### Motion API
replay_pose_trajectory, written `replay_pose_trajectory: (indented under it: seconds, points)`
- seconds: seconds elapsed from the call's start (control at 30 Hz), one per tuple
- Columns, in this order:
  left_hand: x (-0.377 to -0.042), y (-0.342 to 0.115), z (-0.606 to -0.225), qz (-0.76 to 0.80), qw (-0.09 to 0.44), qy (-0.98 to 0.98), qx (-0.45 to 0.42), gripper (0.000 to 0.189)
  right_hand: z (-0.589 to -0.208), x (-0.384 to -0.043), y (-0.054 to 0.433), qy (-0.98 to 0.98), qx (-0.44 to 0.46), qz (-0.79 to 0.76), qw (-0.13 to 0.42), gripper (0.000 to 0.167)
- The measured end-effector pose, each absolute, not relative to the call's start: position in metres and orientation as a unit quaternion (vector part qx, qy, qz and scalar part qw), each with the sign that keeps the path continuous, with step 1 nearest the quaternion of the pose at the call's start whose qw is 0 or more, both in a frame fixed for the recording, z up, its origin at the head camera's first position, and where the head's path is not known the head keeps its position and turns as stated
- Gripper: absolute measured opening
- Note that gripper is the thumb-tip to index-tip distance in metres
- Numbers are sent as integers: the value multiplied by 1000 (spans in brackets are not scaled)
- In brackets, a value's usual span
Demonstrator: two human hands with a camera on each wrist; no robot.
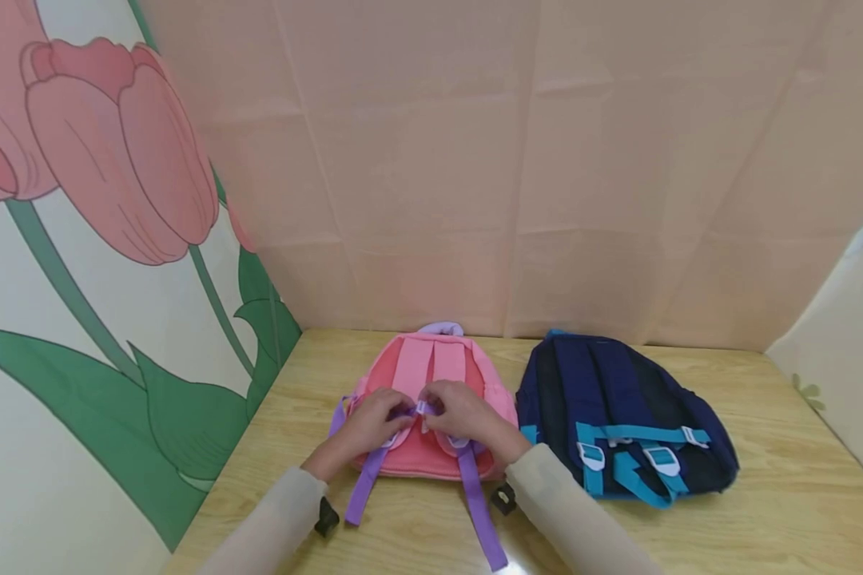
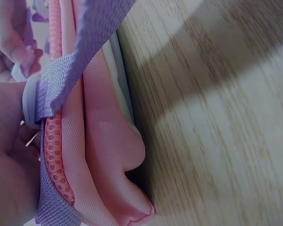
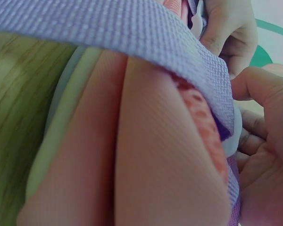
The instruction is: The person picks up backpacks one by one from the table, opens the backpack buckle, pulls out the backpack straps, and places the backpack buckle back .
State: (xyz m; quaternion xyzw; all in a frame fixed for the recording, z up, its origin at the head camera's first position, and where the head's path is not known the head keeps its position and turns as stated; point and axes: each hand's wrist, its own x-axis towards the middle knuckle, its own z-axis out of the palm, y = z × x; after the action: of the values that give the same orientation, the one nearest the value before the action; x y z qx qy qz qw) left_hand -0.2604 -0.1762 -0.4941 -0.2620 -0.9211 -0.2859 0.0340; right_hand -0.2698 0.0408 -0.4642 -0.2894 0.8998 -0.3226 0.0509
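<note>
A pink backpack lies on the table with its shoulder straps facing up. Over its middle, a small pale buckle sits on the purple chest strap. My left hand pinches the strap at the buckle's left side, and my right hand pinches it at the right, fingertips close together. Purple webbing with a white adjuster crosses near the left hand in the left wrist view. In the right wrist view, lilac webbing passes over the pack's pink side and partly hides the fingers.
A navy backpack with turquoise straps lies just right of the pink one on the wooden table. Two loose purple strap ends hang toward the front. A pinkish cloth backdrop rises behind, with a tulip-print wall at the left.
</note>
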Motion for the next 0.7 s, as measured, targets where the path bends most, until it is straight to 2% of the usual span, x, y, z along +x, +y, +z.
replay_pose_trajectory:
  seconds: [0.7]
  points:
    - [-259, -176, -494, -295, 33, -920, -255, 15, -464, -270, 48, 897, -294, -328, 51, 27]
